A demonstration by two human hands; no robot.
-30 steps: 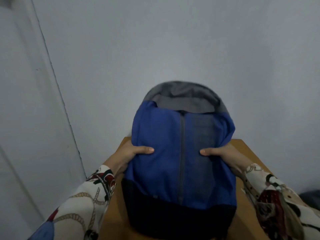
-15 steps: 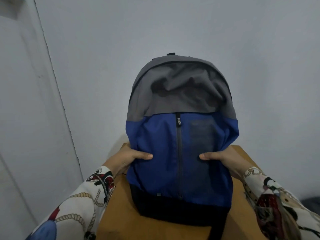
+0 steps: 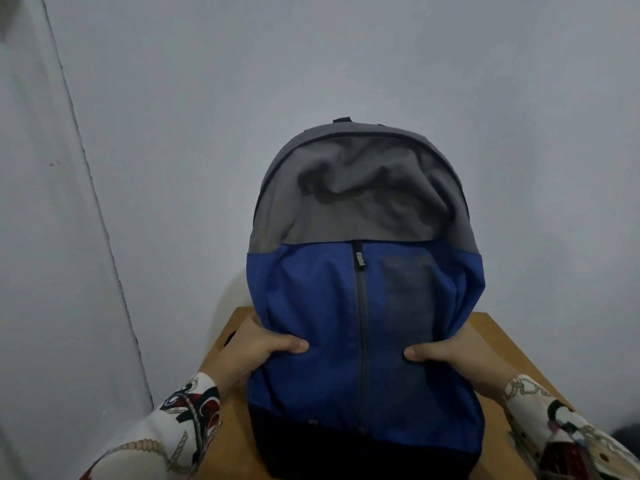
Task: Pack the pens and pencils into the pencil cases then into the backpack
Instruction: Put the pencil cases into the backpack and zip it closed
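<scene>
A backpack (image 3: 363, 306) with a grey top, a blue middle and a black base stands upright on a small wooden table (image 3: 495, 344), its front towards me. A closed vertical zip runs down the blue panel, and the top looks zipped. My left hand (image 3: 263, 351) grips its left side with the thumb across the front. On the other side my right hand (image 3: 446, 358) grips the same way. No pens, pencils or pencil cases are in view.
The table stands against a plain pale wall (image 3: 346, 64), with a second wall or door face (image 3: 45, 237) close on the left. A dark object (image 3: 627, 431) shows at the right edge, beyond the table.
The backpack has been raised from leaning towards me to standing upright, so its grey top now shows in full. Both hands kept their grip on its sides.
</scene>
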